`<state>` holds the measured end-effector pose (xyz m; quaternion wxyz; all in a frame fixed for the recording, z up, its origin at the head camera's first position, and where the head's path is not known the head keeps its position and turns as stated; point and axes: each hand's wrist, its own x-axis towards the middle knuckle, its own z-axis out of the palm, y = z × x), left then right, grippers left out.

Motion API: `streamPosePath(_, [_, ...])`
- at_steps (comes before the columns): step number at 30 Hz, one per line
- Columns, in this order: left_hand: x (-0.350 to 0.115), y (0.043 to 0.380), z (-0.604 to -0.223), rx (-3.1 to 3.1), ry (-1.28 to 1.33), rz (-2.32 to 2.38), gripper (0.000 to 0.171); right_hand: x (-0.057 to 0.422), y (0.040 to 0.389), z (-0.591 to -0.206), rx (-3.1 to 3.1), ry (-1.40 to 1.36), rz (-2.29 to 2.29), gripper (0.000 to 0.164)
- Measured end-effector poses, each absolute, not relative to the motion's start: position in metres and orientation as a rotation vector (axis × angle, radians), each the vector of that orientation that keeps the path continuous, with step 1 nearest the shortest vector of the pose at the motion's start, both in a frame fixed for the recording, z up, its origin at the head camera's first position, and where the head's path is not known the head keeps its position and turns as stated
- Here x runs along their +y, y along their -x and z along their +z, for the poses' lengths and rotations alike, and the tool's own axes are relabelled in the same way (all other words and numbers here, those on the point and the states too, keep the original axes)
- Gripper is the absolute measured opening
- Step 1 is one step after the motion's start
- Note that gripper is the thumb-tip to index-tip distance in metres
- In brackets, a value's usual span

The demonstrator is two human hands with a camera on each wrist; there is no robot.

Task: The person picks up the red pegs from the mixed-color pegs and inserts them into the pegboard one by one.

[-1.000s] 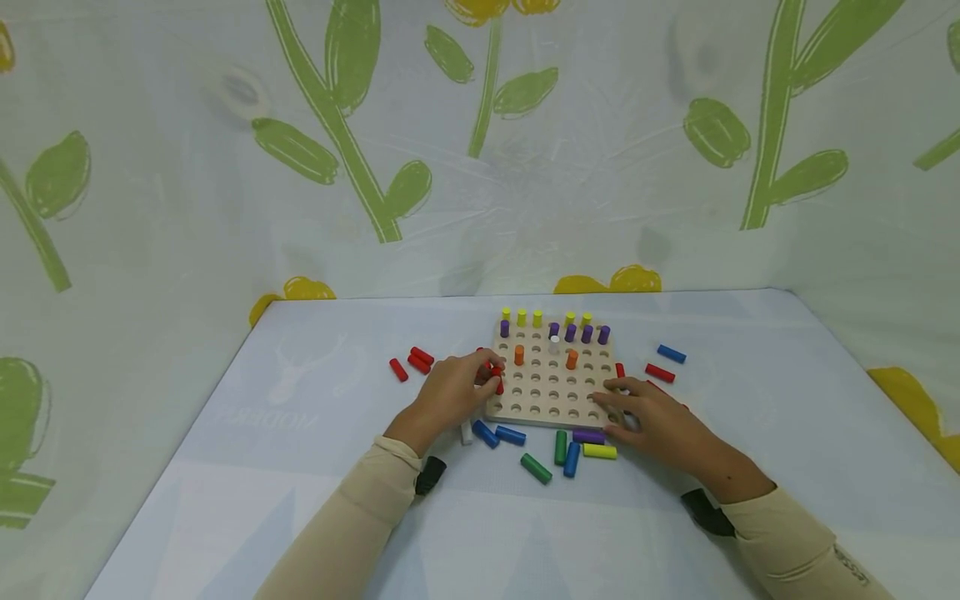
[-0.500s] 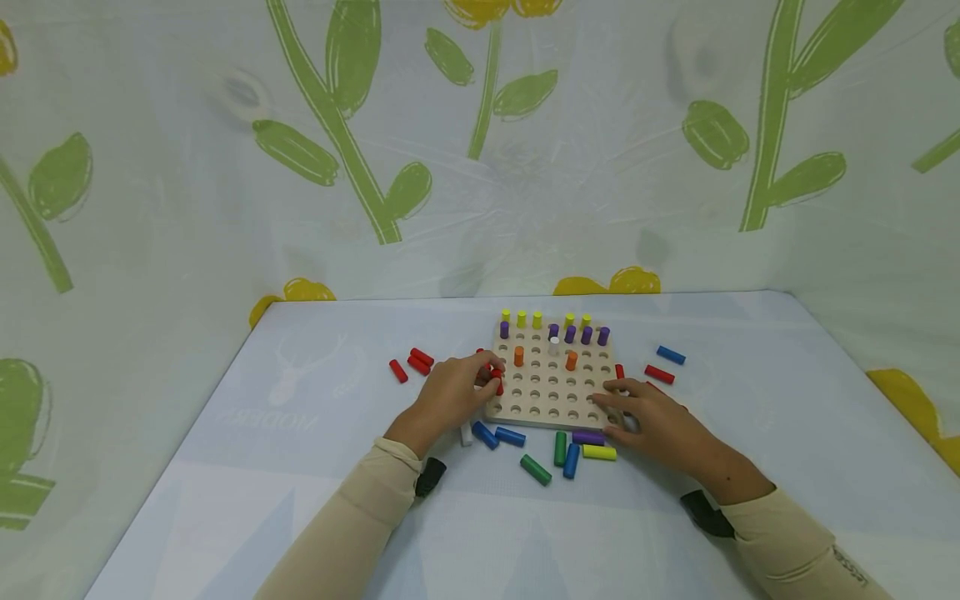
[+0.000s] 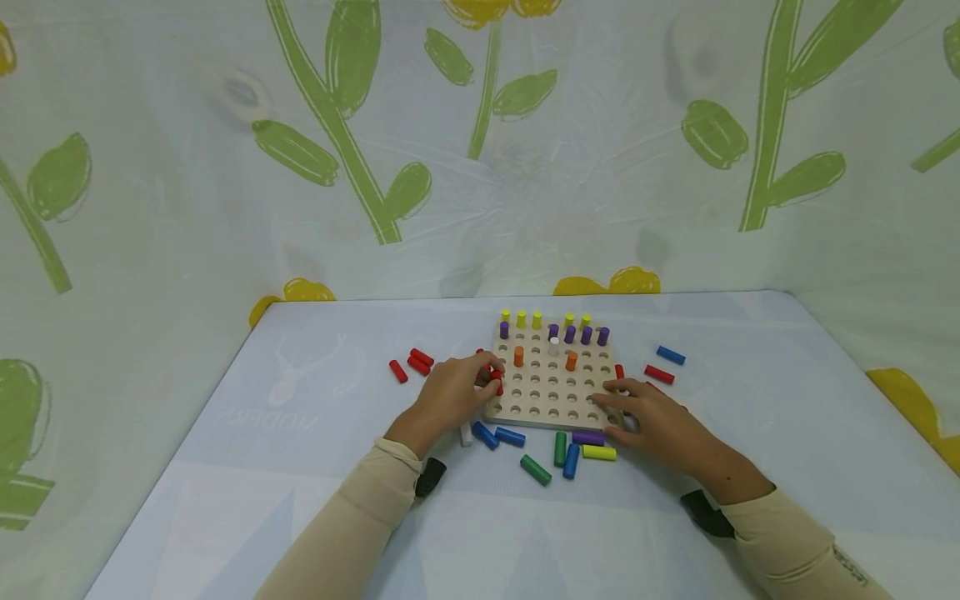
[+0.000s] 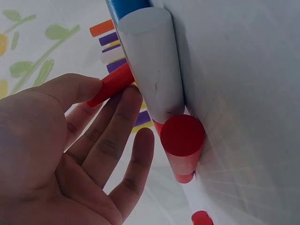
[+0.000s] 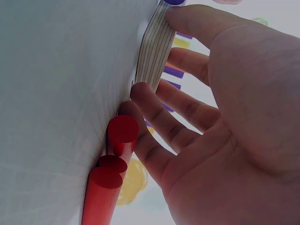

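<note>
My left hand pinches a red peg between thumb and fingers at the left side of the wooden pegboard. The peg's lower end is over the board's left column; in the left wrist view a white peg hides that end. My right hand touches the board's near right corner, thumb by the front edge and fingers spread loosely along the right side. Yellow pegs and purple pegs stand upright in the far rows. Two orange pegs and one white peg stand nearer.
Loose red pegs lie left of the board, with red and blue pegs to its right. In front lie blue, green, purple and yellow pegs. A patterned cloth hangs behind the table.
</note>
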<state>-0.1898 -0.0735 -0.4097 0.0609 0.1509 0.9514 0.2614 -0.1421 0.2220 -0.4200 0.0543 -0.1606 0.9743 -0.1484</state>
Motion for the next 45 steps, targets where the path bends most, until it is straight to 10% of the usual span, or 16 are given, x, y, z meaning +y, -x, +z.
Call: streamPosePath(45, [-0.0728, 0.1892, -0.4100, 2.882, -0.452, 0.778, 0.022, 0.2230, 0.1425, -0.4218, 2.954, 0.475, -0.469, 0.050])
